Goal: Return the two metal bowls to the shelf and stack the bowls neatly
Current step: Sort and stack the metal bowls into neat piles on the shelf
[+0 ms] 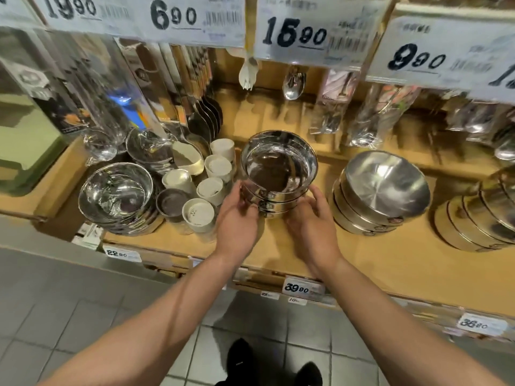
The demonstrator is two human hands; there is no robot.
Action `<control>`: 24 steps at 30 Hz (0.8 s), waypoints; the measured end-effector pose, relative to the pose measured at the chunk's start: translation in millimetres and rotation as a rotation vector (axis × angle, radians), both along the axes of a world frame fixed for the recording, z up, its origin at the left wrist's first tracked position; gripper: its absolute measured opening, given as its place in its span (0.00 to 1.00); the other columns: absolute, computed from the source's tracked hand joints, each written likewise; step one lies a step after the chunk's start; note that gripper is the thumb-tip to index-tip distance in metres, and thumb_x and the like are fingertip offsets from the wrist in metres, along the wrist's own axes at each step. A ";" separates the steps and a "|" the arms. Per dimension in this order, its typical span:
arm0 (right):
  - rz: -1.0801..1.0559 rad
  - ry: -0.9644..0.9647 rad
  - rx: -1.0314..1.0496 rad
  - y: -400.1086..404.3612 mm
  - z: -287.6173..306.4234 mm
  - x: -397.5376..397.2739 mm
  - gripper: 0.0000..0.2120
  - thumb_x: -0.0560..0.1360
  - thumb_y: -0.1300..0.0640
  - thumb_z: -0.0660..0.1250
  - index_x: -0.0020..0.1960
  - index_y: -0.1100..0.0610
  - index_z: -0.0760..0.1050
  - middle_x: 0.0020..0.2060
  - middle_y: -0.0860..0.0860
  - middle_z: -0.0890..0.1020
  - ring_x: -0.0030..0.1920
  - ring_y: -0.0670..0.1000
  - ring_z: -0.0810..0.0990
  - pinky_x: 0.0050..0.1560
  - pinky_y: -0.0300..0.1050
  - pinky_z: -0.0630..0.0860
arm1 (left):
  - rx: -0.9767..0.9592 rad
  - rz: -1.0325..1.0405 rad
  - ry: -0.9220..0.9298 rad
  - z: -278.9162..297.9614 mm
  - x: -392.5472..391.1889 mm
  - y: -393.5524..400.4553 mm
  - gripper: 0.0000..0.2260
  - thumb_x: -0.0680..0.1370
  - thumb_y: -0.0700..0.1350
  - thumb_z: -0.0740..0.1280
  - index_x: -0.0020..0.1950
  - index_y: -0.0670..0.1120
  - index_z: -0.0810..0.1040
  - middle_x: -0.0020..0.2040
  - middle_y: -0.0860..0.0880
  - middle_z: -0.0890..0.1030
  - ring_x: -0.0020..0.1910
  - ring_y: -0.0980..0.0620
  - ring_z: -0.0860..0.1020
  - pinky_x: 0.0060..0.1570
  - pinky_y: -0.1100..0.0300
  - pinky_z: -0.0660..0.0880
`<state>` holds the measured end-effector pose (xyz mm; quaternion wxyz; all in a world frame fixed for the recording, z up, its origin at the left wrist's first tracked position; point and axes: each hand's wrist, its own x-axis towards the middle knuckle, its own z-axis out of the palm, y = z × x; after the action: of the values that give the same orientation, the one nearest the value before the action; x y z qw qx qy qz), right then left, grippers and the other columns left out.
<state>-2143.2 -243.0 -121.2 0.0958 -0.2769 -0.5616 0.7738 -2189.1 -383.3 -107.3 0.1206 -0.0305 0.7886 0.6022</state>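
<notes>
A stack of shiny metal bowls [278, 165] stands on the wooden shelf [390, 263] in the middle of the view, the top bowl nested and facing up. My left hand [237, 221] grips the stack's left side with its fingers curled round the lower rims. On the right side, my right hand [312, 224] touches the stack with its thumb up against the rim and its fingers bent toward the bottom bowl.
Left of the stack stand several white cups [209, 188] and another pile of metal bowls [117, 193]. To the right lie tilted stacks of larger brushed bowls [381, 190] [479, 218]. Packaged cutlery hangs behind. Price tags line the shelf edge above the tiled floor.
</notes>
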 end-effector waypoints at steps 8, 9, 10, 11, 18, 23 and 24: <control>-0.008 0.026 0.004 -2.1 -0.8 -15.1 0.18 0.71 0.46 0.71 0.61 0.41 0.78 0.56 0.45 0.85 0.62 0.54 0.82 0.69 0.62 0.74 | -0.107 0.048 0.120 -1.6 4.3 8.5 0.25 0.80 0.36 0.63 0.78 0.44 0.66 0.73 0.46 0.75 0.74 0.49 0.70 0.75 0.48 0.65; -0.007 0.025 -0.001 -2.2 -0.1 -16.3 0.18 0.71 0.47 0.70 0.60 0.41 0.79 0.55 0.44 0.85 0.61 0.53 0.82 0.68 0.61 0.75 | -0.113 0.052 0.126 -1.6 5.1 8.8 0.25 0.81 0.37 0.63 0.78 0.43 0.65 0.73 0.46 0.74 0.75 0.49 0.69 0.75 0.48 0.64; -0.003 0.025 -0.002 -2.1 0.3 -17.2 0.17 0.71 0.47 0.70 0.59 0.39 0.79 0.55 0.44 0.86 0.61 0.52 0.82 0.66 0.59 0.76 | -0.121 0.055 0.121 -0.9 5.1 9.4 0.25 0.81 0.37 0.63 0.79 0.43 0.64 0.74 0.46 0.73 0.75 0.49 0.68 0.76 0.49 0.63; 0.003 0.021 0.000 -2.2 0.2 -18.0 0.16 0.71 0.48 0.69 0.58 0.38 0.79 0.55 0.43 0.86 0.60 0.51 0.83 0.65 0.58 0.77 | -0.130 0.060 0.111 -0.6 4.8 9.8 0.26 0.81 0.37 0.63 0.79 0.43 0.63 0.75 0.47 0.72 0.76 0.50 0.67 0.77 0.51 0.61; 0.004 0.009 0.000 -5.6 -0.5 -21.3 0.23 0.71 0.48 0.69 0.66 0.44 0.76 0.56 0.41 0.85 0.61 0.50 0.82 0.67 0.58 0.76 | -0.139 0.060 0.120 1.9 -0.6 8.6 0.22 0.81 0.38 0.63 0.75 0.47 0.68 0.71 0.48 0.76 0.71 0.49 0.72 0.73 0.48 0.67; 0.012 0.005 -0.005 -6.2 2.9 -17.0 0.20 0.76 0.52 0.67 0.67 0.45 0.76 0.58 0.44 0.85 0.63 0.52 0.82 0.68 0.60 0.76 | -0.106 0.064 0.106 4.2 2.4 6.9 0.20 0.81 0.38 0.65 0.71 0.53 0.70 0.65 0.53 0.80 0.67 0.54 0.76 0.72 0.51 0.69; 0.018 -0.006 0.010 -7.3 5.2 -14.1 0.18 0.76 0.52 0.67 0.65 0.44 0.77 0.57 0.43 0.85 0.63 0.52 0.81 0.68 0.60 0.75 | -0.093 0.065 0.103 5.4 4.1 6.3 0.20 0.81 0.38 0.65 0.71 0.54 0.71 0.64 0.54 0.81 0.66 0.55 0.76 0.72 0.52 0.69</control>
<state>-2157.3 -250.3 -116.0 0.0884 -0.2738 -0.5682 0.7709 -2184.9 -377.0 -101.9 0.0589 -0.0305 0.8196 0.5690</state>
